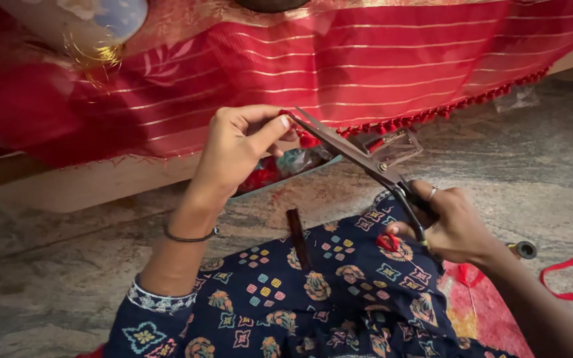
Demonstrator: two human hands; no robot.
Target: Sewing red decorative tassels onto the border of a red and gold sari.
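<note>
Across the upper part of the frame hangs a red cloth (379, 59) with thin gold stripes, its lower edge trimmed with a row of small red tassels (432, 116) running from the centre toward the upper right. At the centre, the left hand (237, 149) pinches that edge between thumb and forefinger, fingers closed on the fabric just beside 1 tassel. The right hand (455, 225), at centre right, has its fingers through the dark handles of a pair of scissors (359, 156); the blades stand slightly apart, their tips at the tasselled edge, right next to the left thumb. A thin bracelet (190, 237) circles the left wrist. Below, a dark blue patterned garment (313, 298) covers the lap. A stone floor (67, 278) fills the lower left.
</note>
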